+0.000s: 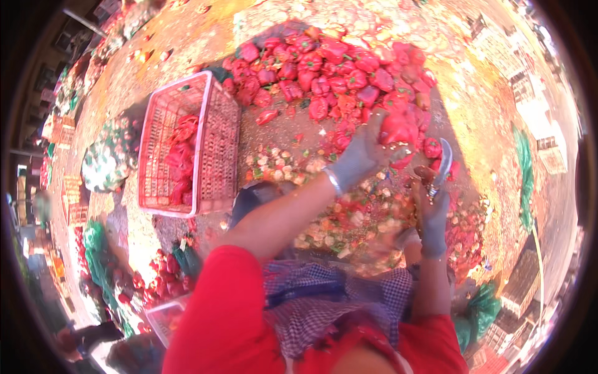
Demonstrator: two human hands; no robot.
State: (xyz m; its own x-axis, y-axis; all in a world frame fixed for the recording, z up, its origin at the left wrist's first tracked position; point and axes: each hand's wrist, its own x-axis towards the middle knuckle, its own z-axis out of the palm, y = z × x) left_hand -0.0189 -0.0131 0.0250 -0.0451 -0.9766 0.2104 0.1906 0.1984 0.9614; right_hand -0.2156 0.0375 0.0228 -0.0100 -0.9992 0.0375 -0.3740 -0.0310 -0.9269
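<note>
My left hand (pixel 360 159), in a grey-blue glove, is closed around a large red bell pepper (pixel 400 129) at the near right side of a heap of red bell peppers (pixel 317 68). My right hand (pixel 432 215), gloved as well, grips a knife (pixel 444 163) whose curved blade points up and away from me. Blade and pepper are apart. Below my hands the ground is strewn with pale cut pepper cores (pixel 339 227) and red scraps.
A pink plastic crate (pixel 215 149) stands to the left, partly filled with red pepper pieces (pixel 180 159). Beyond it sits a full net sack (pixel 109 156). Green netting (pixel 525 177) lies at the right, and more stacked crates (pixel 522 280) stand near the right rim.
</note>
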